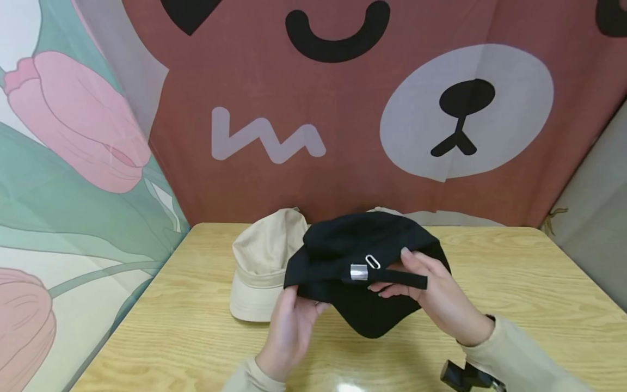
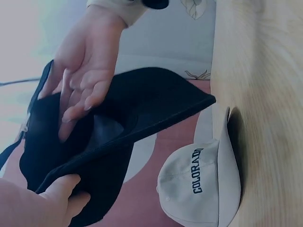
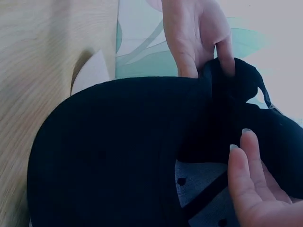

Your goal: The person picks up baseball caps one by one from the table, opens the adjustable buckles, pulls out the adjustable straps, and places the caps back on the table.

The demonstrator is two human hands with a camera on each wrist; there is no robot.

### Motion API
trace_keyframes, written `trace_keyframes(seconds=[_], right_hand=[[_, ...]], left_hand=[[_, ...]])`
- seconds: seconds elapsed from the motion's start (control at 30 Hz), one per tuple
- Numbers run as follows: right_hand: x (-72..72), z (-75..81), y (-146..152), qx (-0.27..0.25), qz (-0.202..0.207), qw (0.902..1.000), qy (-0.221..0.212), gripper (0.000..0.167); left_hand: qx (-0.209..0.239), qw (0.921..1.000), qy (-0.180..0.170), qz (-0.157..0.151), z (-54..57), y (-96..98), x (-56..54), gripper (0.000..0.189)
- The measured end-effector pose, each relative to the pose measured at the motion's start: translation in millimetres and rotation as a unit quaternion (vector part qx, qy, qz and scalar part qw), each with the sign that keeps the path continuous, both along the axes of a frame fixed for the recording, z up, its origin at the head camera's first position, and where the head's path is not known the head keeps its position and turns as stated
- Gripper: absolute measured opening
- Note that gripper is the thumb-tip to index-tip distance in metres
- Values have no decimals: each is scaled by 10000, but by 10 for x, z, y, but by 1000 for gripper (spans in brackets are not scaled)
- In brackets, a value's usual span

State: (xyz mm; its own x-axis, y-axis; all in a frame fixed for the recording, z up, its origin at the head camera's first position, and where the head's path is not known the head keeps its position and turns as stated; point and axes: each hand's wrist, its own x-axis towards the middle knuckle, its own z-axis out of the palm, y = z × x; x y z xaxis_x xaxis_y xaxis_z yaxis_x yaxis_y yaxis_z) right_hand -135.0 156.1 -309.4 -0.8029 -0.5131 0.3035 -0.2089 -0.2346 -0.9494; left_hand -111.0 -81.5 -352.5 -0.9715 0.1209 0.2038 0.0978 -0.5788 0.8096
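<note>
Both hands hold a black cap (image 1: 333,250) above the table, its back toward me and its brim hanging down. At the cap's left edge, the left hand (image 1: 294,332) grips the fabric, thumb on the near side. The right hand (image 1: 446,294) holds the other side beside the back strap (image 1: 399,279), with fingers reaching inside the cap, as the left wrist view also shows. A silver buckle (image 1: 359,271) sits on the strap, and a small oval metal ring (image 1: 373,262) lies just above it. The right wrist view shows the cap's grey lining (image 3: 203,182).
A beige cap (image 1: 269,256) rests on the wooden table (image 1: 514,283), left of and behind the black one. Another pale cap with COLORADO lettering (image 2: 189,184) stands behind. Printed cloth (image 1: 264,71) hangs along the table's back. A black device (image 1: 465,377) is at the right wrist.
</note>
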Motion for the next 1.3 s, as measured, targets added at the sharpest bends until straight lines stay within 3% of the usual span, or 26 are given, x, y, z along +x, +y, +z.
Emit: trace_keyframes(seconds=[0.2, 0.37, 0.53, 0.67, 0.73, 0.83, 0.93, 1.07, 1.17, 1.3], right_hand=[[-1, 10, -23, -211, 121, 9997, 8, 35], [13, 20, -21, -417, 35, 9986, 332, 31], [19, 42, -27, -925, -284, 9926, 739, 27], [20, 57, -36, -1053, -558, 9896, 808, 24], [21, 72, -43, -1060, -719, 9883, 829, 23], [19, 113, -45, -1062, -885, 9862, 912, 25], [10, 164, -27, -1026, -937, 9856, 960, 27], [-9, 218, 1, -830, -955, 9882, 869, 26], [-16, 241, -1, -676, -1048, 9887, 828, 24], [-5, 247, -31, -603, -1265, 9867, 818, 23]], left_hand=[[-200, 9992, 354, 14, -5, 64, 61, 29], [-728, 9972, 81, -138, 102, 69, 117, 36], [-1726, 9846, -243, -123, 203, -18, 109, 58], [-2361, 9717, -33, -80, 246, -57, 94, 67], [-2884, 9574, 169, 50, 274, -59, 97, 69], [-3703, 9276, 424, 259, 340, -59, 111, 70], [-4241, 9032, 564, 345, 411, -54, 115, 73], [-4397, 8906, 1028, 540, 466, -5, 87, 68], [-4415, 8767, 1780, 690, 512, 56, 55, 52], [-4428, 8470, 2858, 696, 591, 168, -28, 42]])
